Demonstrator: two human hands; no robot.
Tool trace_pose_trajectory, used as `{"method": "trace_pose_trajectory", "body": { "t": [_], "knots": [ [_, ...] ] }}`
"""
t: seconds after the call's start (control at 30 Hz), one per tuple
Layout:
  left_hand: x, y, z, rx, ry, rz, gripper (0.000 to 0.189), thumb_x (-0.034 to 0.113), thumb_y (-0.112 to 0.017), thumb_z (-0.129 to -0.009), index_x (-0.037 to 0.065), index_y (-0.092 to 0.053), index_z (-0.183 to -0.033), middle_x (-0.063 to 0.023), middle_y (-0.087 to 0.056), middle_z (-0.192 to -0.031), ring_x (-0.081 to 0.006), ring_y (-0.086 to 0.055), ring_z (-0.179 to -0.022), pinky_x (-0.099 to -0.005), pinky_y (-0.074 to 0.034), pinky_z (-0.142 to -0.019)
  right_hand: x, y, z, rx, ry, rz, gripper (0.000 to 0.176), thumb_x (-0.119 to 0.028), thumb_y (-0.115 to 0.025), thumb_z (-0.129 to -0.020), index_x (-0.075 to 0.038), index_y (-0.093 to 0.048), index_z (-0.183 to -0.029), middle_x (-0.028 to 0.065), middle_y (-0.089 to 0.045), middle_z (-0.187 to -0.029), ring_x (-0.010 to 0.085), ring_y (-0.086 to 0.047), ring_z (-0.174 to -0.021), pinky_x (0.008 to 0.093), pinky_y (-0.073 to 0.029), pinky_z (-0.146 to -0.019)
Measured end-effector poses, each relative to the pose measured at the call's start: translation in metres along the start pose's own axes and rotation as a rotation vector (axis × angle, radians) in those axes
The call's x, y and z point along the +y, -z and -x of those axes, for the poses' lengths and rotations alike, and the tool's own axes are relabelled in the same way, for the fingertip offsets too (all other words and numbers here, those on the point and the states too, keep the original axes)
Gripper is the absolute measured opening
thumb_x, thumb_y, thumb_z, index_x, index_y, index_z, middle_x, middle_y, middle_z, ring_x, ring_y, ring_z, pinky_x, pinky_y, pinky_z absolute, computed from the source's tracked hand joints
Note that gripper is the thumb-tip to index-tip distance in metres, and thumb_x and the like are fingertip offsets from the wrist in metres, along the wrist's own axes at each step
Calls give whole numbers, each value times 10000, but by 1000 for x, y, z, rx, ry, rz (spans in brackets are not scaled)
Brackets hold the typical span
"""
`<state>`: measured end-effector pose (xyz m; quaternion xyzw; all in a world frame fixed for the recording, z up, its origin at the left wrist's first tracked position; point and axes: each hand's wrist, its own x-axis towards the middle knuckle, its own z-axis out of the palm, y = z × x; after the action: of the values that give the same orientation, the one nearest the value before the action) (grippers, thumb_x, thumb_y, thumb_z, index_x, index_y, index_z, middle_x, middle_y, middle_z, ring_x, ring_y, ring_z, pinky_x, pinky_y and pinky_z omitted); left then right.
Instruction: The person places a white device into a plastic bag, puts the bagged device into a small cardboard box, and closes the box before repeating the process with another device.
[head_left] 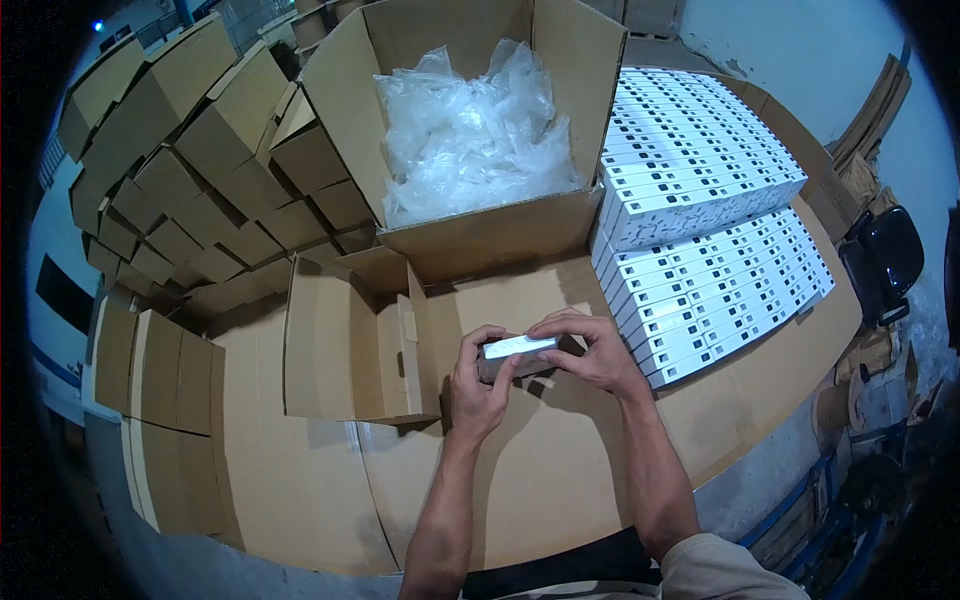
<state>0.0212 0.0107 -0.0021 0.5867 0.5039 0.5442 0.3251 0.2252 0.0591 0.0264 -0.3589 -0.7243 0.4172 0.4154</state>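
small white box gripped between left hand, right hand

Matt brown cardboard carton holds crinkled glossy clear plastic bags.

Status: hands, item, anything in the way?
Left hand, right hand: both gripping one small box. Brown carton close on its left, rows of white boxes on its right.
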Motion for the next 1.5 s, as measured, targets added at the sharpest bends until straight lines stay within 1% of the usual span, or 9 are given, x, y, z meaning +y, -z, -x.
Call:
{"method": "trace_pose_trajectory", "body": {
  "t": [0.1,0.27,0.33,0.4,0.47,0.57,0.87,1.1,1.5],
  "knots": [
    [7,-1,1,-3,41,55,395,92,-721,-949,33,-545,-1298,-143,-675,-1172,-255,-673,-1100,-387,-534,-935,-5,1,0,4,-4,62,302,-26,-823,-818,-72,-782,-1114,46,-770,-1063,156,-673,-947,287,-556,-746],
    [7,-10,11,54,72,-12,683,100,-735,-938,30,-347,-1495,-174,-600,-1274,-288,-620,-1158,-407,-502,-993,-2,-2,3,78,-149,-35,274,-26,-819,-836,-47,-773,-1106,50,-763,-1029,108,-679,-851,272,-565,-719],
    [0,-13,22,99,99,-93,881,100,-761,-900,3,-202,-1575,-246,-516,-1393,-358,-554,-1269,-458,-440,-1085,9,-8,2,179,-123,-85,266,-19,-807,-857,-33,-762,-1118,58,-757,-1016,93,-679,-828,259,-573,-715],
    [9,-10,35,92,45,-247,895,79,-760,-880,-24,-196,-1568,-279,-458,-1460,-394,-494,-1343,-475,-392,-1134,12,-9,3,266,-194,-250,281,-7,-790,-876,-15,-739,-1152,70,-746,-1026,97,-684,-837,247,-582,-718],
    [20,-5,55,34,57,-340,898,95,-753,-856,-70,-210,-1551,-316,-358,-1554,-455,-370,-1449,-507,-300,-1206,14,-10,3,331,-221,-295,314,23,-750,-910,14,-689,-1218,90,-723,-1043,109,-685,-847,238,-594,-709],
    [37,3,81,-137,1,-558,837,176,-745,-870,-80,-294,-1527,-293,-367,-1559,-451,-359,-1453,-527,-288,-1209,12,-22,-12,358,-137,-405,318,47,-727,-915,22,-670,-1227,77,-706,-1018,108,-679,-845,244,-599,-711],
    [60,25,130,-372,76,-823,744,420,-650,-937,21,-423,-1522,-186,-378,-1601,-394,-318,-1497,-547,-246,-1225,-46,-64,-110,150,178,-282,279,76,-698,-901,-9,-683,-1166,65,-708,-1031,121,-690,-883,276,-585,-787],
    [60,29,135,-385,74,-826,732,424,-639,-948,25,-429,-1524,-172,-371,-1610,-379,-308,-1504,-550,-236,-1227,-49,-93,-154,34,239,-76,278,71,-698,-895,-17,-678,-1158,87,-708,-1031,132,-670,-866,302,-576,-755],
    [59,32,130,-399,55,-810,707,417,-634,-950,9,-453,-1497,-189,-390,-1587,-397,-330,-1476,-567,-282,-1197,-53,-101,-173,-16,362,206,281,56,-680,-886,-31,-655,-1153,165,-689,-1058,349,-695,-921,435,-560,-775]
  ]
}}
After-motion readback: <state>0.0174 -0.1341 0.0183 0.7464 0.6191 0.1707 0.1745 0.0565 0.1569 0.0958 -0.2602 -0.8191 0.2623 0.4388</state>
